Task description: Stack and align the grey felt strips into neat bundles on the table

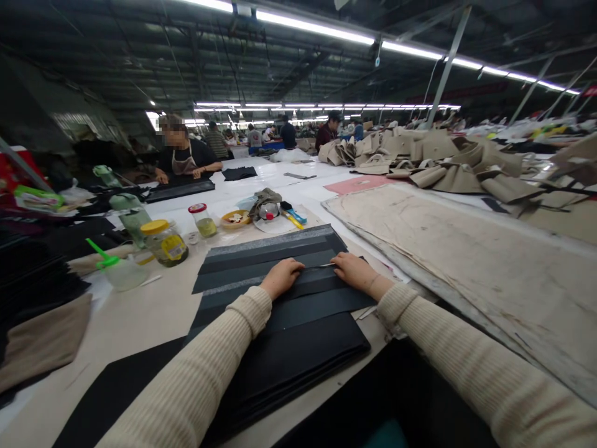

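My left hand (283,277) and my right hand (354,272) are closed at the far edge of a dark leather-like panel (312,305), fingertips pinching it a short way apart. A thin pale line shows along that edge between them. Beyond it lies another dark panel (261,252) with grey bands, flat on the table. Close to my body, under my forearms, is a stack of black panels (298,354), its layered edges facing me. Some fingers are hidden behind the backs of my hands.
Left of the panels stand a squeeze bottle with a green spout (122,274), a yellow-lidded jar (165,242) and a red-lidded jar (203,222). A yellow dish (236,218) sits behind. Beige sheets (466,261) fill the right. A co-worker (184,155) works across the table.
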